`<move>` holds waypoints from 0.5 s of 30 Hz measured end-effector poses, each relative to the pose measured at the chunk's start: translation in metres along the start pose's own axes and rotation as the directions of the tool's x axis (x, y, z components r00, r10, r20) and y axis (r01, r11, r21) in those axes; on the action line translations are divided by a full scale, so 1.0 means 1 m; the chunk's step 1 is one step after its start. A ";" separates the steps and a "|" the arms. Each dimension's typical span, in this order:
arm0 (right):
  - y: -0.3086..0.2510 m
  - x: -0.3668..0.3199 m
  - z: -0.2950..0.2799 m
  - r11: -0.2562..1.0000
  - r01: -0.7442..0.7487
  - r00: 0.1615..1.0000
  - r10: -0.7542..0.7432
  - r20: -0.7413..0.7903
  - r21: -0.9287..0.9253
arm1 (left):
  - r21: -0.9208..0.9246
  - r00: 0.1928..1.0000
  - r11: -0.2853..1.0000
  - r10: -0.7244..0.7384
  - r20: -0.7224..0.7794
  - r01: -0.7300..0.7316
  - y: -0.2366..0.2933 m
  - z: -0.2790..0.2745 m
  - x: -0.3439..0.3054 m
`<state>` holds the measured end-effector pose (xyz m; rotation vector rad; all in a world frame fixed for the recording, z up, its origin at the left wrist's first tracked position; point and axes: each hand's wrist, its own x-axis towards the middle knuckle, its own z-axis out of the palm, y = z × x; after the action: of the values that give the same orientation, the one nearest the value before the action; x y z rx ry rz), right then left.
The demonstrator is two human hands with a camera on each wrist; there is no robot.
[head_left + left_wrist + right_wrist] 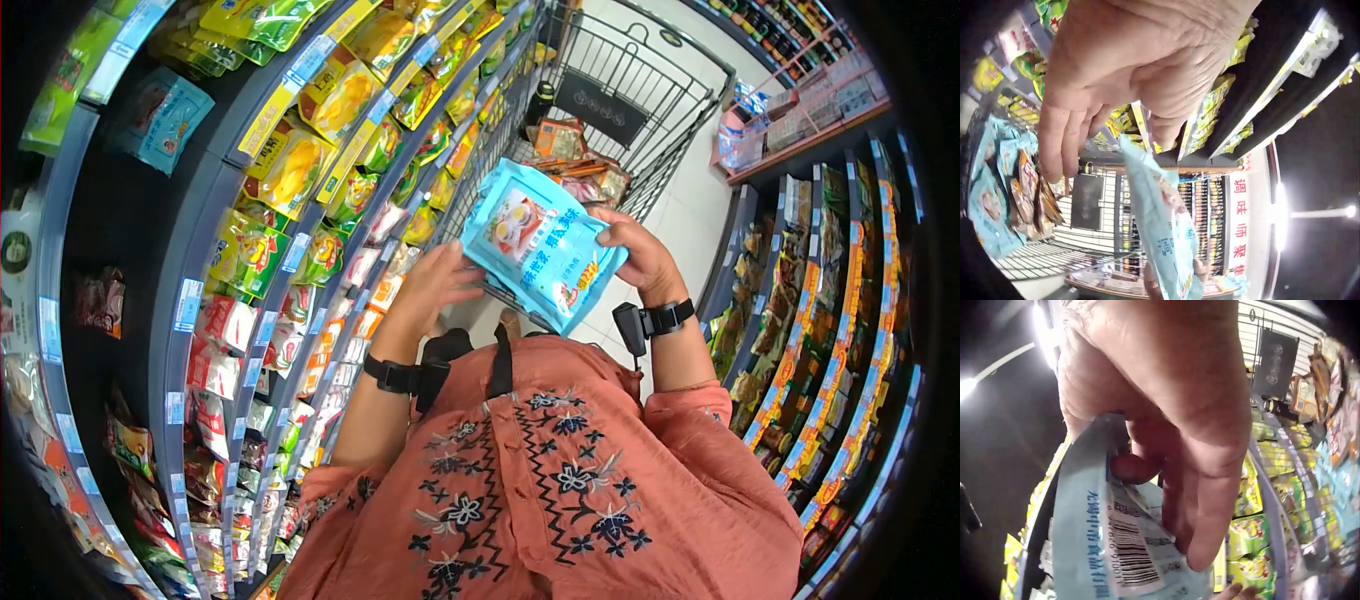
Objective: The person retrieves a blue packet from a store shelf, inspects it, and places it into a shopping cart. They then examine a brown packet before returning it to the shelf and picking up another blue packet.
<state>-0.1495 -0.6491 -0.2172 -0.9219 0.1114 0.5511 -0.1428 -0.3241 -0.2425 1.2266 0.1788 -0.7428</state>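
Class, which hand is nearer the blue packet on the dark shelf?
Left. In the head view, the left hand is below-right of the shelf packet; the right hand, farther right, grips another blue packet.

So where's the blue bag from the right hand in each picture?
Head: the blue bag is just above and right of the middle, in the right hand.
Left wrist: bottom middle, nearly edge-on.
Right wrist: bottom, left of centre, under the hand.
Shared landmark: the dark cart panel, at the top, left and upper right, in that order.
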 end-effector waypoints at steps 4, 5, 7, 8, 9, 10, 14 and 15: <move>-0.008 0.007 0.026 0.981 -0.017 0.993 -0.005 0.115 0.193 | -0.286 0.974 0.954 0.141 0.179 -0.086 0.031 0.009 -0.016; -0.007 0.012 0.029 0.980 -0.029 0.991 0.002 0.135 0.199 | -0.279 0.974 0.954 0.160 0.158 -0.111 0.035 0.006 -0.019; -0.005 0.023 0.037 0.976 -0.060 0.984 0.023 0.174 0.211 | -0.268 0.974 0.950 0.194 0.113 -0.158 0.043 0.003 -0.027; -0.005 0.027 0.043 0.973 -0.085 0.977 0.040 0.208 0.214 | -0.271 0.975 0.948 0.199 0.100 -0.166 0.046 0.005 -0.034; -0.002 0.035 0.043 0.972 -0.098 0.966 0.042 0.253 0.214 | -0.232 0.975 0.957 0.200 0.096 -0.173 0.048 0.003 -0.038; 0.004 0.044 0.041 0.970 -0.112 0.953 0.044 0.299 0.214 | -0.194 0.975 0.964 0.202 0.091 -0.181 0.050 0.001 -0.041; 0.015 0.062 0.056 0.975 -0.111 0.951 0.049 0.305 0.191 | -0.103 0.960 0.954 0.278 -0.039 -0.281 0.054 -0.016 -0.051; 0.016 0.066 0.060 0.974 -0.112 0.956 0.052 0.289 0.197 | -0.079 0.948 0.946 0.309 -0.071 -0.314 0.058 -0.018 -0.055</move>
<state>-0.1092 -0.5678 -0.2135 -0.6252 -0.0495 0.7287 -0.1446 -0.2772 -0.1753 1.1567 0.0611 -0.4196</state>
